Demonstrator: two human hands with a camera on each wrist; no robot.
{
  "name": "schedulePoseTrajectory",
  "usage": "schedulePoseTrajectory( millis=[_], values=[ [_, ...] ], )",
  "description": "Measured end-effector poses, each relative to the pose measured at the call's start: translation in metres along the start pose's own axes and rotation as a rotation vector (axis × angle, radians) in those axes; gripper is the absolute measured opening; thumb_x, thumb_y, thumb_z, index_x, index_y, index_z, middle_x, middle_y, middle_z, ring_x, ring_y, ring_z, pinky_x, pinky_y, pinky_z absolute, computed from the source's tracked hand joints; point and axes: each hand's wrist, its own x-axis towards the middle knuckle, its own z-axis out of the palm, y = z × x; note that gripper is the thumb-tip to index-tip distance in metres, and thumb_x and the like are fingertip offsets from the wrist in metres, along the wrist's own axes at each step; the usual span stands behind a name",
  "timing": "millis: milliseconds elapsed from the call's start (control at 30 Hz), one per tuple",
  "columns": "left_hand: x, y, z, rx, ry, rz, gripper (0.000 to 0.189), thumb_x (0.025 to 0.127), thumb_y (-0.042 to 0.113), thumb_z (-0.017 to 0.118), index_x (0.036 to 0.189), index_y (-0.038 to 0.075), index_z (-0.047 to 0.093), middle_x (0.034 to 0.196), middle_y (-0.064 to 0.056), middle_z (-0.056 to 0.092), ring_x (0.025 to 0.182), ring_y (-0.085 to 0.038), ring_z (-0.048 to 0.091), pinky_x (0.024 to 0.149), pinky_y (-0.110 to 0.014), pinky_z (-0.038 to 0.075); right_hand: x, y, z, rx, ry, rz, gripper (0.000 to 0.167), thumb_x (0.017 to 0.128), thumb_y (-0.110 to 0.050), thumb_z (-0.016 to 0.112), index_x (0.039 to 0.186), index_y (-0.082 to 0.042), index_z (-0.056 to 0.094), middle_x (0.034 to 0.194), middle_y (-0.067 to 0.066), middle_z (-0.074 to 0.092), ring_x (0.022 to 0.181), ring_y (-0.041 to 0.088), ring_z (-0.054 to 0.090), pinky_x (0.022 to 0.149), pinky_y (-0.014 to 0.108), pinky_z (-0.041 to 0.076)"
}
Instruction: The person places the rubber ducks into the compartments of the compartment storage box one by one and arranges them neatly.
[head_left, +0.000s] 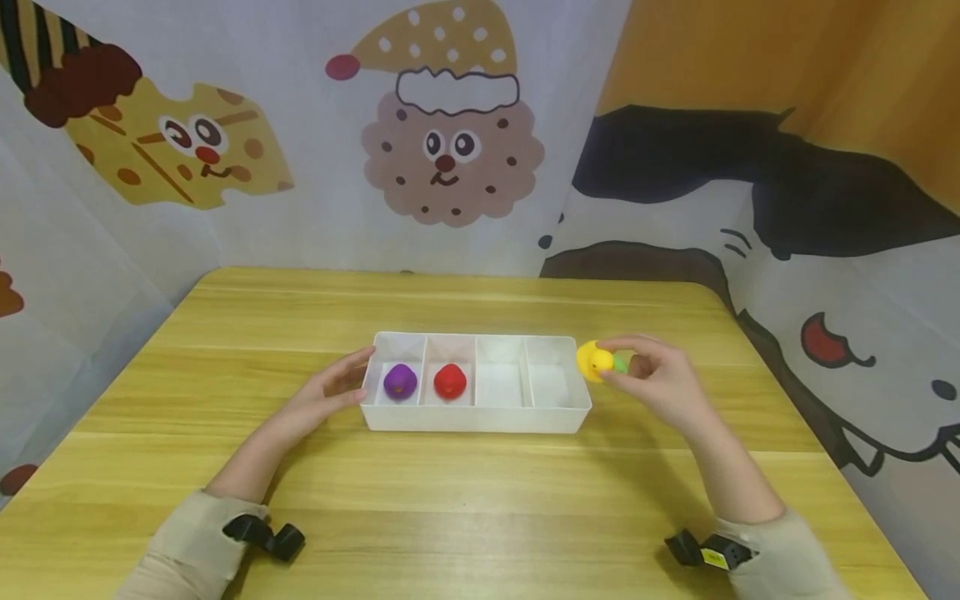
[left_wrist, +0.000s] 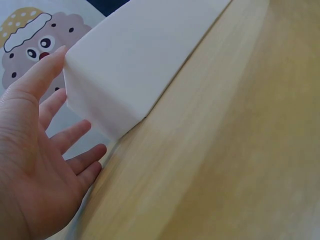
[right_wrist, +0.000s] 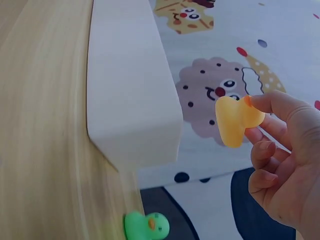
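A white divided box (head_left: 476, 421) stands on the table. One compartment holds a purple rubber duck (head_left: 401, 382), and beside it a red rubber duck (head_left: 450, 382) sits in another. My left hand (head_left: 326, 392) touches the box's left end, thumb at its near corner and fingers spread. Just past the right end, my right hand (head_left: 656, 375) pinches a yellow rubber duck (right_wrist: 232, 121) between thumb and fingers, raised above the table. A green rubber duck (right_wrist: 145, 226) lies on the table beyond that end; in the head view the right hand mostly hides it.
The wooden table (head_left: 465, 517) has a back edge close to a curtain (head_left: 315, 233) printed with cartoon figures. Black wrist devices sit on both forearms, the left one (head_left: 264, 536) and the right one (head_left: 708, 552).
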Motion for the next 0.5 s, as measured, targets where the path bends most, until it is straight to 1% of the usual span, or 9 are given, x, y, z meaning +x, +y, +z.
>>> schedulePoseTrajectory(
  millis=[67,133,367,500],
  values=[
    [0.000,-0.001,0.000,-0.002,0.000,0.000,0.062,0.095,0.006,0.054,0.151,0.012,0.029,0.149,-0.024,0.031,0.133,-0.044,0.032,0.103,-0.063,0.026,0.002,-0.005,0.004,0.022,-0.010,-0.004,0.031,0.081,-0.011,0.078,0.111,-0.007,0.070,0.100,0.005,0.062,0.053,0.016,0.042,0.040,0.025,0.035],
    [0.000,-0.001,0.000,-0.005,0.000,0.002,0.062,0.095,0.006,0.054,0.151,0.012,0.029,0.149,-0.024,0.031,0.133,-0.044,0.032,0.104,-0.063,0.026,0.005,-0.009,0.008,0.046,-0.023,-0.013,0.031,0.080,-0.010,0.078,0.111,-0.007,0.070,0.101,0.005,0.063,0.053,0.016,0.041,0.040,0.025,0.035],
    [0.000,-0.001,0.000,-0.011,0.000,0.002,0.062,0.095,0.006,0.054,0.151,0.011,0.028,0.150,-0.023,0.030,0.133,-0.044,0.031,0.104,-0.063,0.026,0.015,-0.019,0.024,0.093,-0.070,-0.067,0.031,0.079,-0.006,0.078,0.109,-0.010,0.071,0.092,0.005,0.061,0.050,0.014,0.039,0.041,0.024,0.033],
    [0.000,-0.001,0.000,-0.011,0.001,-0.001,0.062,0.096,0.006,0.055,0.151,0.012,0.029,0.150,-0.023,0.030,0.133,-0.043,0.031,0.104,-0.062,0.026,0.020,-0.023,0.034,0.112,-0.105,-0.077,0.030,0.079,-0.006,0.078,0.108,-0.010,0.071,0.094,0.004,0.062,0.049,0.015,0.038,0.041,0.024,0.032]
  ],
)
